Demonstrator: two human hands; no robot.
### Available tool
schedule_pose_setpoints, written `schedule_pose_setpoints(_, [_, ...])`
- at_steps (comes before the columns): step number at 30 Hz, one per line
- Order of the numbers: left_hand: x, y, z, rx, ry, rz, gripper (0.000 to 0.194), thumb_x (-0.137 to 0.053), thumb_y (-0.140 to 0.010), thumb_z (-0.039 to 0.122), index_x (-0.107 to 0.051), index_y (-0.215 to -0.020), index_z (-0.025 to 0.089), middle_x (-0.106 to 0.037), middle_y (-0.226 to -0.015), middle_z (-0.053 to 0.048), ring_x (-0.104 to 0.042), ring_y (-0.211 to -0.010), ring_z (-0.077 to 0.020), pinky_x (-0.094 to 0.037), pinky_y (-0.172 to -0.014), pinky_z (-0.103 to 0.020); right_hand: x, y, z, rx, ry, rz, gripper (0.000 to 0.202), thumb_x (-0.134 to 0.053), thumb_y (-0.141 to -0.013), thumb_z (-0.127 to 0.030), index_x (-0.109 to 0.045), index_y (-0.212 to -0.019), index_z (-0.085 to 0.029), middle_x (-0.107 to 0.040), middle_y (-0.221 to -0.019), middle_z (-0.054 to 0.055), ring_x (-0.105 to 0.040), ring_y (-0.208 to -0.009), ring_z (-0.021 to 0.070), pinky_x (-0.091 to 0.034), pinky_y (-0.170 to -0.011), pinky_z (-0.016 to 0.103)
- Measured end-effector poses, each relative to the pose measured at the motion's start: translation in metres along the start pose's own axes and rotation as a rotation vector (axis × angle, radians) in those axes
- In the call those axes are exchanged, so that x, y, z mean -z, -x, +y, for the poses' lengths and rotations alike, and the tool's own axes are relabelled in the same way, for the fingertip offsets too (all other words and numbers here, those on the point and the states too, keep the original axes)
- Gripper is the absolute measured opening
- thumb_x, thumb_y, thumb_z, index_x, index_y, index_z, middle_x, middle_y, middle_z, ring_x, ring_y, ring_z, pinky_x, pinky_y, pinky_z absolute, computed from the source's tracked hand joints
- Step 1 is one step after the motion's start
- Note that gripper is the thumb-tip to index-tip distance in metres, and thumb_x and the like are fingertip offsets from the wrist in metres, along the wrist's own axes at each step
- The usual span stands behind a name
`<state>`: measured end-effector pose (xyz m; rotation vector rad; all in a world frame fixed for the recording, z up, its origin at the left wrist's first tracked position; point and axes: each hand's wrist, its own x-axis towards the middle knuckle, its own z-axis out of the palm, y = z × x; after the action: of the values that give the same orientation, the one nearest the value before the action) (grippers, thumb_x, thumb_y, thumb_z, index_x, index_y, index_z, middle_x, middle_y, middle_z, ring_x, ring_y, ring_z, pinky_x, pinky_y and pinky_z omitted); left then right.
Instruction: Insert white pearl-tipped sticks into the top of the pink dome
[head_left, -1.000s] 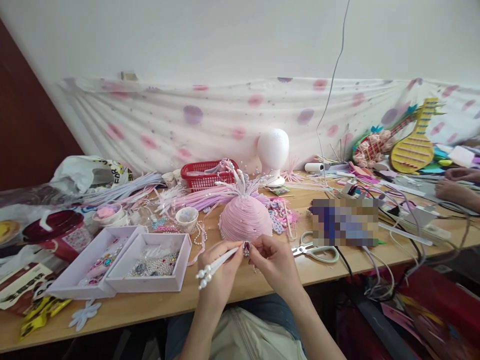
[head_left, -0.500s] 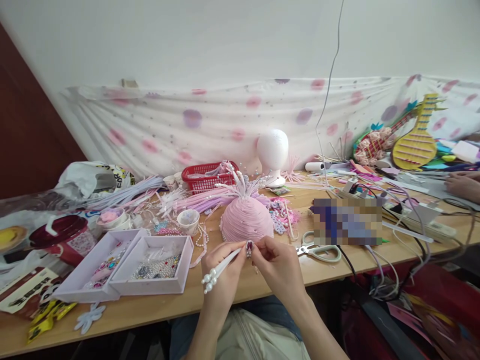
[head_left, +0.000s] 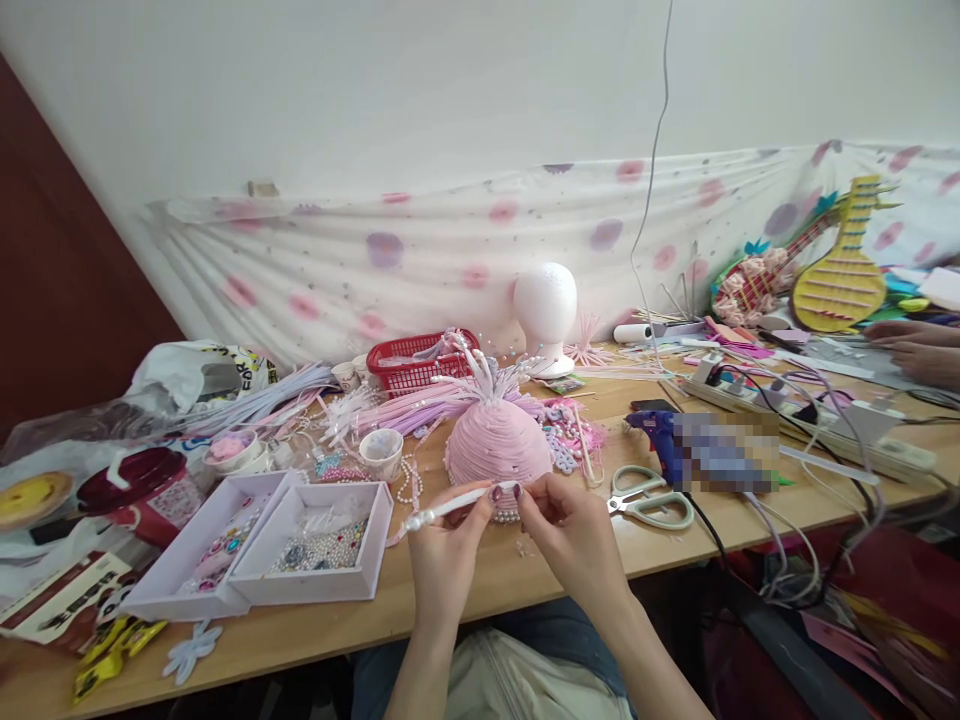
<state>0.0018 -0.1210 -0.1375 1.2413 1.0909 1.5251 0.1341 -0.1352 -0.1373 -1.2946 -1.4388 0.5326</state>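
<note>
Between my two hands, near the table's front edge, is a white strip (head_left: pixel 469 498) with pearl beads at its left end. My left hand (head_left: pixel 455 525) pinches it, the beaded end sticking out to the left past the fingers. My right hand (head_left: pixel 559 515) pinches its other end, fingertips close to those of the left. Just behind the hands sits a pink wrapped dome (head_left: pixel 497 440), topped with upright pale stems and small pearls. A row of pearls shows at its lower front edge, partly hidden by the fingers.
Two white bead boxes (head_left: pixel 315 585) and a paper cup (head_left: pixel 381 453) are at left. Scissors (head_left: pixel 651 505) and a power strip (head_left: pixel 810 420) lie at right. Behind stand a red basket (head_left: pixel 405 378) and a white foam head (head_left: pixel 546 310). Another person's hands (head_left: pixel 919 350) are at far right.
The white strip has swung from steeply slanted to nearly level, its beaded end higher. My hands have shifted slightly right in view. The other person's hands show more.
</note>
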Motion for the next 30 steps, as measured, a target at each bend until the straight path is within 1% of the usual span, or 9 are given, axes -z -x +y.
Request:
schedule_pose_setpoints(8, [0.001,-0.023,-0.001,0.041,0.107,0.083,0.029,-0.081,-0.063,0.036,-0.076,-0.078,0.012,-0.075,-0.073,-0.007,-0.070,-0.069,-0.0187,-0.059,-0.069,-0.029,0.008,-0.004,0.005,-0.012,-0.136,0.005,0.035,-0.050,-0.089,-0.044,-0.061,-0.069,-0.018,-0.056,-0.053,0.000,-0.049,-0.048,0.0123,-0.038,-0.047,0.024])
schedule_pose_setpoints(11, [0.007,-0.034,0.004,-0.011,0.089,0.109,0.029,-0.081,-0.063,0.035,-0.076,-0.081,0.013,-0.075,-0.073,-0.006,-0.070,-0.068,-0.0176,-0.059,-0.069,-0.029,0.034,-0.003,0.014,0.004,-0.094,0.124,0.030,-0.060,-0.084,-0.047,-0.068,-0.088,-0.018,-0.068,-0.071,0.004,-0.061,-0.061,0.0167,-0.047,-0.056,0.027])
schedule_pose_setpoints(13, [0.010,-0.038,0.006,-0.031,0.097,0.126,0.030,-0.082,-0.062,0.034,-0.076,-0.083,0.013,-0.075,-0.075,-0.006,-0.070,-0.068,-0.0174,-0.059,-0.069,-0.029,0.058,0.000,0.025,0.019,0.044,0.254,0.030,-0.065,-0.079,-0.049,-0.070,-0.085,-0.020,-0.072,-0.083,0.006,-0.065,-0.076,0.0213,-0.050,-0.068,0.031])
schedule_pose_setpoints(18, [0.010,-0.031,0.001,0.016,0.177,0.178,0.034,-0.085,-0.057,0.033,-0.076,-0.083,0.013,-0.076,-0.077,-0.007,-0.070,-0.069,-0.0176,-0.060,-0.069,-0.029,0.119,0.006,0.066,-0.172,0.381,0.581,0.049,-0.058,-0.077,-0.064,-0.069,-0.086,-0.018,-0.065,-0.062,0.006,-0.060,-0.060,0.0225,-0.045,-0.064,0.035])
schedule_pose_setpoints(20, [0.009,-0.025,-0.002,0.041,0.214,0.193,0.035,-0.085,-0.056,0.034,-0.076,-0.081,0.012,-0.075,-0.076,-0.007,-0.069,-0.067,-0.0161,-0.060,-0.068,-0.028,0.135,-0.001,0.085,-0.229,0.550,0.656,0.061,-0.051,-0.076,-0.071,-0.069,-0.092,-0.015,-0.069,-0.074,0.011,-0.062,-0.069,0.0267,-0.045,-0.069,0.039])
schedule_pose_setpoints(22, [0.008,-0.020,-0.006,0.067,0.259,0.190,0.035,-0.085,-0.055,0.034,-0.075,-0.079,0.011,-0.074,-0.074,-0.007,-0.067,-0.065,-0.0145,-0.059,-0.066,-0.026,0.143,-0.016,0.101,-0.245,0.722,0.614,0.076,-0.049,-0.072,-0.076,-0.066,-0.103,-0.009,-0.070,-0.089,0.019,-0.062,-0.087,0.0341,-0.044,-0.079,0.044])
schedule_pose_setpoints(24, [0.007,-0.015,-0.009,0.095,0.312,0.176,0.035,-0.086,-0.053,0.033,-0.075,-0.077,0.010,-0.073,-0.072,-0.006,-0.066,-0.064,-0.0134,-0.057,-0.061,-0.024,0.144,-0.036,0.113,-0.234,0.869,0.525,0.075,-0.046,-0.076,-0.073,-0.067,-0.104,-0.006,-0.068,-0.099,0.024,-0.057,-0.103,0.0370,-0.037,-0.092,0.048])
schedule_pose_setpoints(27, [0.008,-0.012,-0.012,0.136,0.368,0.161,0.035,-0.087,-0.051,0.031,-0.074,-0.076,0.011,-0.071,-0.069,-0.005,-0.063,-0.062,-0.0127,-0.055,-0.054,-0.021,0.141,-0.068,0.123,-0.265,0.992,0.318,0.063,-0.047,-0.082,-0.064,-0.072,-0.095,-0.007,-0.069,-0.097,0.024,-0.056,-0.106,0.0363,-0.031,-0.098,0.048])
schedule_pose_setpoints(30, [0.008,-0.011,-0.012,0.165,0.382,0.146,0.034,-0.087,-0.050,0.031,-0.074,-0.074,0.011,-0.070,-0.066,-0.005,-0.062,-0.061,-0.0127,-0.054,-0.052,-0.021,0.140,-0.090,0.129,-0.325,1.037,0.225,0.059,-0.047,-0.084,-0.058,-0.073,-0.087,-0.005,-0.069,-0.092,0.027,-0.059,-0.100,0.0381,-0.035,-0.092,0.047])
